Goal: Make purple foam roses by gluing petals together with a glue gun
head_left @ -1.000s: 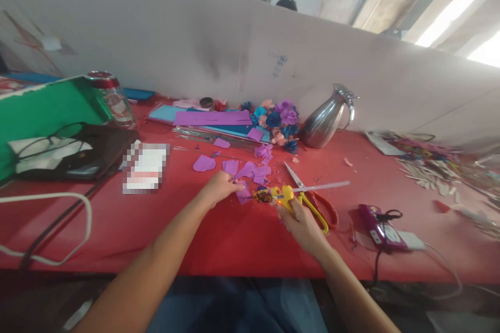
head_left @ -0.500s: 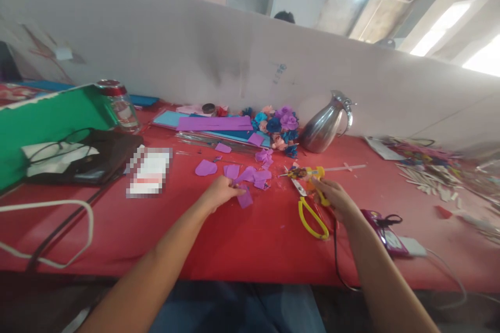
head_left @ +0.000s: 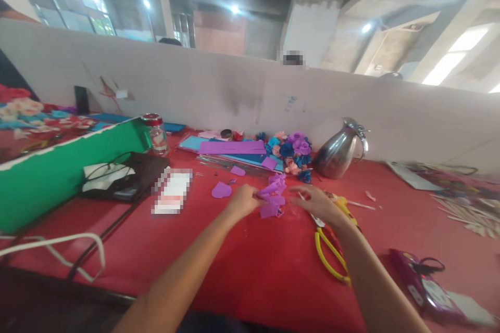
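My left hand (head_left: 244, 200) pinches the edge of purple paper petals (head_left: 271, 200), bunched on the red table. A few fingers of my right hand (head_left: 315, 202) reach toward those petals from the other side, curved and apart, with nothing seen in them. Under and beside my right hand lie scissors with yellow handles (head_left: 328, 260) and a yellow glue gun (head_left: 341, 205), partly hidden by the hand. One loose purple petal (head_left: 221, 190) lies left of my left hand. Farther back sits a cluster of blue, pink and purple paper flowers (head_left: 291, 148).
A steel jug (head_left: 338, 151) stands at the back right. Purple paper strips (head_left: 232, 148) lie over blue sheets. At left are a glass jar (head_left: 158, 138), a dark bag (head_left: 128, 177) and a green panel (head_left: 78, 177). A purple power box (head_left: 425, 283) sits front right.
My right hand has let go of the glue gun, which now lies on the table, and moved left toward the petals. My left hand has brought its petal to the bunch. The view has tilted up.
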Demonstrator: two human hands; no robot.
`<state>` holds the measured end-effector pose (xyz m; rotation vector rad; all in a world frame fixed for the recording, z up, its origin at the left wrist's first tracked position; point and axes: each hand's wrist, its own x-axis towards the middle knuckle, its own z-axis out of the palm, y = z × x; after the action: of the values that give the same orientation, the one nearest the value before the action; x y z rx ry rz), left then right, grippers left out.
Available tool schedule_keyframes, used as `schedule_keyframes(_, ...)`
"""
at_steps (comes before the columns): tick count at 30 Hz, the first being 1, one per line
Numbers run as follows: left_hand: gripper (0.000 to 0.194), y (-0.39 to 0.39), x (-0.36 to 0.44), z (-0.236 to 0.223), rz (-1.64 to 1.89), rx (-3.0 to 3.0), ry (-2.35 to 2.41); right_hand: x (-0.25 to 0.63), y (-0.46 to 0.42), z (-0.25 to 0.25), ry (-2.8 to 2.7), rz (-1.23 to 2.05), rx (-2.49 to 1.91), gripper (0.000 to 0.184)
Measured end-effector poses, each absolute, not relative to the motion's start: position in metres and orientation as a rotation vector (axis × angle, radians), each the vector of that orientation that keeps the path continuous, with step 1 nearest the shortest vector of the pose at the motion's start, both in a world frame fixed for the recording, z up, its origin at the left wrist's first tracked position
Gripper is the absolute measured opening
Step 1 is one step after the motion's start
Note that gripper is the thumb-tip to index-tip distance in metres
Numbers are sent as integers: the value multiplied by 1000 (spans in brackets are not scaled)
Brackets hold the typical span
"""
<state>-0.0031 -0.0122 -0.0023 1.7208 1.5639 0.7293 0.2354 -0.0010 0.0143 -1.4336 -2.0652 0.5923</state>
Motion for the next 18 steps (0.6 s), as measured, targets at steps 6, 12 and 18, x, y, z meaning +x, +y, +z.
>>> schedule_keyframes(6,21,-14,0,-15,786,1896,1605,165,-19,22,-2257,832,-1184,31)
schedule_keyframes(12,20,-19,-2,-27,779,1897,1516,167,-16,-2,-2208,766,-1358,29)
schedule_keyframes(18,19,-15,1,-31,827,1741,1378,178,-12,-11,-2175,724,-1388,20)
